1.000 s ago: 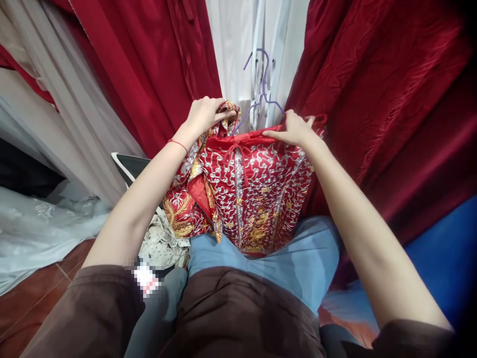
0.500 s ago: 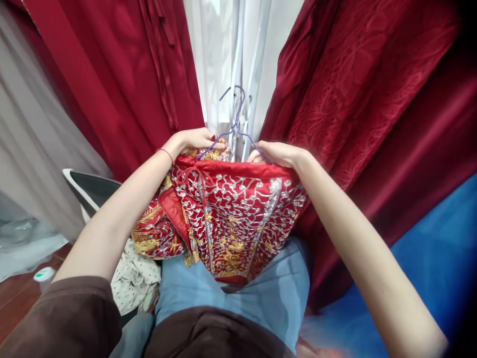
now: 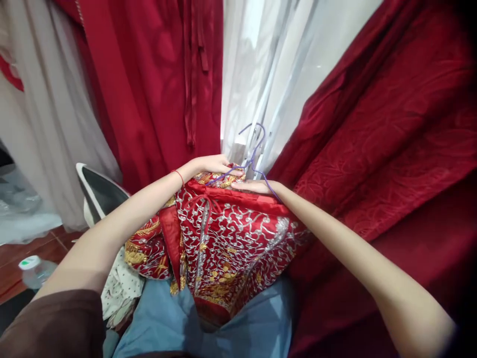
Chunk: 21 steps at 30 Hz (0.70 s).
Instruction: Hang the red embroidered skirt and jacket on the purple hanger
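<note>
A red skirt [image 3: 227, 238] with silver and gold embroidery and a tied cord at its waistband hangs over my lap. A purple wire hanger [image 3: 254, 156] stands up out of the waistband, its hook pointing left. At the left end of the waistband, my left hand [image 3: 216, 165] grips gold-and-red embroidered cloth beside the hanger's left arm. My right hand [image 3: 255, 186] lies along the inside of the waistband, fingers stretched toward the left, under the hanger's right arm. The skirt's front hides the lower part of the hanger.
Red garments [image 3: 156, 74] hang at the left, and a red patterned cloth [image 3: 376, 164] hangs at the right. White fabric hangs between them. A white-rimmed dark chair [image 3: 102, 191], a dotted white cloth [image 3: 121, 288] and a plastic bottle [image 3: 35, 271] are at the left.
My right hand has slid left along the waistband toward my left hand, its fingers now straight. The waistband's right side droops lower. The view has shifted, so things sit lower.
</note>
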Available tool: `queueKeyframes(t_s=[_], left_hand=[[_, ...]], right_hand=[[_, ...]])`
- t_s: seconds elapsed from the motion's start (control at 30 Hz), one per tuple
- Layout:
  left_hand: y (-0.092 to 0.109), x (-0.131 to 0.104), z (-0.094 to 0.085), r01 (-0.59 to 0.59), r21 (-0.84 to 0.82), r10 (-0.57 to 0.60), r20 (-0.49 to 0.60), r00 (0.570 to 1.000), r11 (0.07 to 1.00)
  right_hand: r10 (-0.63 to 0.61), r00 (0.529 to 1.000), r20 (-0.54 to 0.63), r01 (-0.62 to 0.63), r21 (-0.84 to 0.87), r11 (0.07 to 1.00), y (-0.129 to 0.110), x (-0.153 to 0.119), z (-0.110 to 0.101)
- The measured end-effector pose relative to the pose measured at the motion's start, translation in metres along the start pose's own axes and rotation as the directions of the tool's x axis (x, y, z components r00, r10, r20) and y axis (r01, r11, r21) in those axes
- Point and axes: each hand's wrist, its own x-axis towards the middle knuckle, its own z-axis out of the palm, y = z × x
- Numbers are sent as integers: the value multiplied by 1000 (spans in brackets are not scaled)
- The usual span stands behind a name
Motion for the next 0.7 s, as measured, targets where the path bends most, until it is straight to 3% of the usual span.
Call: queueKeyframes(t_s=[0.13, 0.37, 0.43, 0.5, 0.6, 0.7], left_hand=[[5, -2, 3, -53, 67, 55, -39, 998, 996], [7, 6, 17, 7, 73, -17, 138, 990, 997], [3, 9, 17, -43, 94, 25, 188, 982, 995], [-1, 12, 13, -102, 91, 78, 234, 969, 991], [-6, 16, 6, -162, 74, 134, 291, 947, 984], [-9, 21, 1, -186, 88, 155, 277, 948, 979]], right_hand=[[134, 991, -8, -133, 48, 990, 6, 10, -8], [138, 988, 66, -138, -7, 990, 32, 0, -14], [114, 993, -8, -114, -24, 993, 34, -1, -13], [113, 980, -165, -129, -91, 987, 31, -2, -12], [138, 900, -414, -234, -192, 953, 22, -5, -9], [173, 864, -474, -257, -119, 959, 15, -12, -2]])
